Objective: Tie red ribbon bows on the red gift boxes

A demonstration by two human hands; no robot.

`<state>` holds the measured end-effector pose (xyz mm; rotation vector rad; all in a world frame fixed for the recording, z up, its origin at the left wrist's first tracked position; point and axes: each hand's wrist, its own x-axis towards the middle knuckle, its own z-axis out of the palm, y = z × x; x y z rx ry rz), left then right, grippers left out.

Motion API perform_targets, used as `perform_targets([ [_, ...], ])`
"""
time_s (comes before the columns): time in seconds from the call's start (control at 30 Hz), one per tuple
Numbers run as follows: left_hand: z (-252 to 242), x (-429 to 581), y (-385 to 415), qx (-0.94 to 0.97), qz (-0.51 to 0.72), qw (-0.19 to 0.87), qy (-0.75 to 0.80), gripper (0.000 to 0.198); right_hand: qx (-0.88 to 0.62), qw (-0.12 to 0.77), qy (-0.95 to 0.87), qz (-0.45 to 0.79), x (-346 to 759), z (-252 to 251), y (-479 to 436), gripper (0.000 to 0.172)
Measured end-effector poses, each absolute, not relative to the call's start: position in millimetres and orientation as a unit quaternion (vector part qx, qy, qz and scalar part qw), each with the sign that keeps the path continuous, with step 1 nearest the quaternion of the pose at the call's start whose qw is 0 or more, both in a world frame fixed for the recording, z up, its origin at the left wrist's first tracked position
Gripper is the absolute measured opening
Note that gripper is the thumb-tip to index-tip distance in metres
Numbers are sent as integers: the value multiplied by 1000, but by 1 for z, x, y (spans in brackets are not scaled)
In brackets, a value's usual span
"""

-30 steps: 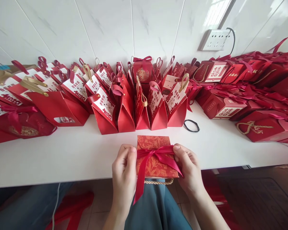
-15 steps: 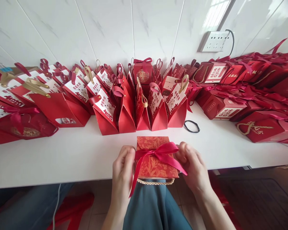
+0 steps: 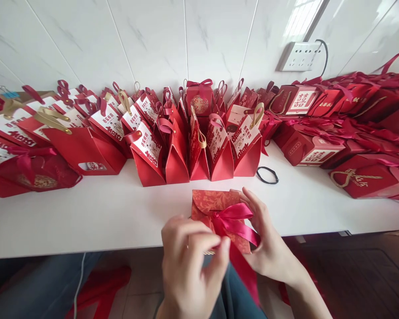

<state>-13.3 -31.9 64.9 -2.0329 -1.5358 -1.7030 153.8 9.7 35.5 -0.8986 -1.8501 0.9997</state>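
Your left hand (image 3: 193,261) pinches the ribbon (image 3: 242,264), lower centre; your curled right hand (image 3: 266,241) holds the box (image 3: 209,201). Tug softly.

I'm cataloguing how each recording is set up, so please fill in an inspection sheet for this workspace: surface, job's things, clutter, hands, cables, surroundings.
Surface: smooth white tabletop.
Job's things: patterned red-and-orange cardboard box, held at the table's front edge; glossy crimson satin ribbon tied over it.
Clutter: upright red paper gift bags in rows; ribboned red boxes stacked at right; thin black loop lying near the bags.
Hands: right hand grips the box's right side; left hand is at the ribbon's hanging tail, grip unclear.
Cables: short dark cable at the white rectangular wall socket; thin pale cable hanging below the table.
Surroundings: white marbled wall tiles; red stool, partly visible.
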Motion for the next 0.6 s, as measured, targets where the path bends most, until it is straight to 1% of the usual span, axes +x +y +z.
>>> perform_targets([
  [0.03,64,-9,-34,-681,-547,72,-481,14,-349,430,-741,380,153,35,9,99],
  [0.1,63,-4,-36,-704,-532,99,-459,15,-335,460,-750,339,153,35,8,95],
  [0.17,61,-3,-37,-716,-525,93,-450,17,-330,479,-756,300,155,35,8,94],
  [0.27,59,-12,-33,-693,-561,64,-448,16,-335,492,-763,254,165,38,8,95],
  [0.33,55,-21,-26,-655,-578,47,-485,17,-336,490,-773,222,177,40,5,96],
  [0.4,48,-30,-15,-640,-550,32,-535,17,-347,480,-785,183,196,42,-1,95],
  [0.47,39,-34,-2,-661,-512,14,-548,16,-395,477,-772,146,223,46,-9,94],
  [0.53,28,-33,9,-696,-486,-1,-529,14,-480,493,-717,111,257,53,-19,94],
  [0.6,18,-29,17,-726,-458,5,-513,10,-569,523,-630,70,296,65,-30,100],
])
